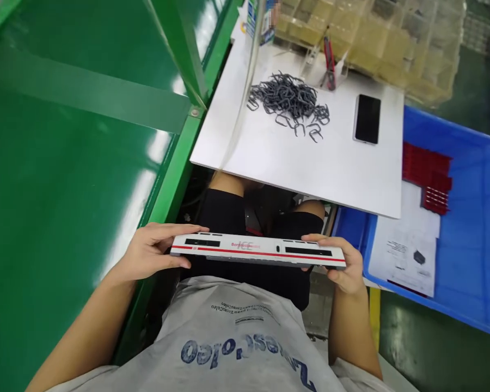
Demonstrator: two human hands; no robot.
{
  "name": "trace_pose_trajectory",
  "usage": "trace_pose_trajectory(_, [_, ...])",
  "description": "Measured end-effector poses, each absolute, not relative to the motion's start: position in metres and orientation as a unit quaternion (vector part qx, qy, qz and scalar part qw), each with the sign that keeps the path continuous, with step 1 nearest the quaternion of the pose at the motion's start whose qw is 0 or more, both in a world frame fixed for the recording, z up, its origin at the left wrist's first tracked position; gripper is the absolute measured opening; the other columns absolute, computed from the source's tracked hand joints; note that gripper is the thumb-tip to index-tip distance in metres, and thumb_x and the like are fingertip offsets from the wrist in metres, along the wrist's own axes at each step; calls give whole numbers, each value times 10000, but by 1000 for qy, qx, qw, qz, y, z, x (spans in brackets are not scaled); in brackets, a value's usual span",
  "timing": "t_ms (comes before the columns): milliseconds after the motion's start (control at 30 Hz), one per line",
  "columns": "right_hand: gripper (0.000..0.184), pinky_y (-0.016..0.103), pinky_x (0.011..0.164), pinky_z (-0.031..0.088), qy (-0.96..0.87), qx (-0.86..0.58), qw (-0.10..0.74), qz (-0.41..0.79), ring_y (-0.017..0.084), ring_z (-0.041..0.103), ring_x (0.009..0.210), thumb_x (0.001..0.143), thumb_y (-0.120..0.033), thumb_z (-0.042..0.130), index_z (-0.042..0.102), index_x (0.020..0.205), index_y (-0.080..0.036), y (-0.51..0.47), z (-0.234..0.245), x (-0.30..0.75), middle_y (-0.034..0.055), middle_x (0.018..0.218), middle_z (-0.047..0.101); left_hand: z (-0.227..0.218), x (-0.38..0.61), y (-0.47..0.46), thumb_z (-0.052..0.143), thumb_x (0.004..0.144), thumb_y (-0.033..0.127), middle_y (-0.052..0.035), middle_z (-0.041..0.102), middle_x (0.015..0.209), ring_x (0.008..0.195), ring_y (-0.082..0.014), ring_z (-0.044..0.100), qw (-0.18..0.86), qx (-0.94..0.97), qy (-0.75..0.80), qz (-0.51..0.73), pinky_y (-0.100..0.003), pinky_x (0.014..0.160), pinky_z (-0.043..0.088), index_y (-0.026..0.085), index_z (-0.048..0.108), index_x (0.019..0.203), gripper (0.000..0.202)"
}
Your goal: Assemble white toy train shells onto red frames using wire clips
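By the green bench [77,179], hands [153,253] grip a model train [258,250] (white).

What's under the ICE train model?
The person's black shorts show on either side of the white ICE train model. The stretch directly beneath it and its underside are covered by the model itself.
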State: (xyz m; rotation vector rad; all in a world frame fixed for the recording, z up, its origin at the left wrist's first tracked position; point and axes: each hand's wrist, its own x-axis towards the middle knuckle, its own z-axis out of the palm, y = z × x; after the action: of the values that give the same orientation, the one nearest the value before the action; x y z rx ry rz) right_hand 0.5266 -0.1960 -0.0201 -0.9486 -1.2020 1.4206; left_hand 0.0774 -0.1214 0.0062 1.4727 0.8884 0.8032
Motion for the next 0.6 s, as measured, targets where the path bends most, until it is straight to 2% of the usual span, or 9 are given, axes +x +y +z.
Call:
trace_pose_trajectory(100, [453,377,607,741,-492,-393,510,586,272,865,853,955,-504,926,769,1302,-259,-193,-20,521,165,1380,833,7,74,-122,995,854,228,-77,884,1292,1053,-331,896,545,653,389,355,-412,873,791,352,867,1361,538])
trace_pose_trajectory(167, [447,370,607,741,-486,-381,514,595,271,869,867,961,-499,923,763,1303,-259,-192,-18,519,161,1377,835,18,73,-119,971,874,228,-63,892,1280,1070,-320,892,515,702,374,320,-381,895,778,347,862,1358,510])
trace_pose_trajectory(233, [458,362,603,739,-477,-366,513,613,268,872,853,962,-514,921,759,1296,-246,-191,-16,516,168,1360,840,37,77,-117,1021,846,397,-70,864,1365,1160,-350,867,478,782,340,213,-394,965,754,352,819,1429,619])
trace_pose_trajectory(300, [452,368,626,747,-473,-343,502,638,267,878,863,969,-495,922,760,1302,-235,-190,-15,512,170,1360,839,56,91,-119,998,821,646,-109,782,1527,1294,-412,808,420,844,319,101,-464,1071,711,342,700,1595,882])
trace_pose_trajectory(367, [436,381,682,759,-477,-308,491,661,269,884,929,986,-432,918,762,1346,-242,-188,-15,505,163,1402,824,64,116,-125,832,947,753,-161,703,1623,1378,-445,751,360,872,326,63,-533,1150,655,286,519,1745,977])
trace_pose_trajectory(400, [435,386,714,763,-478,-293,485,671,268,883,963,996,-401,912,760,1375,-250,-187,-16,501,159,1429,812,64,130,-129,730,1033,740,-182,683,1637,1388,-444,740,347,878,325,51,-542,1158,642,250,450,1780,937])
trace_pose_trajectory(467, [451,384,746,762,-478,-278,478,683,262,877,1000,1005,-378,905,751,1412,-260,-185,-18,493,154,1457,797,54,156,-137,546,1160,647,-208,698,1590,1297,-411,779,344,888,305,27,-500,1050,680,191,396,1792,793])
trace_pose_trajectory(533, [465,380,746,757,-472,-277,482,684,260,867,1009,1012,-394,895,740,1429,-262,-185,-20,487,155,1455,794,40,174,-144,406,1217,556,-221,742,1463,1143,-367,813,331,898,292,11,-452,906,698,141,418,1759,682])
trace_pose_trajectory(600, [476,366,739,748,-465,-284,491,679,254,852,1014,1013,-426,889,733,1432,-264,-186,-21,484,149,1434,799,26,182,-148,324,1234,509,-227,757,1363,1050,-344,808,297,912,284,1,-445,839,694,100,436,1722,646])
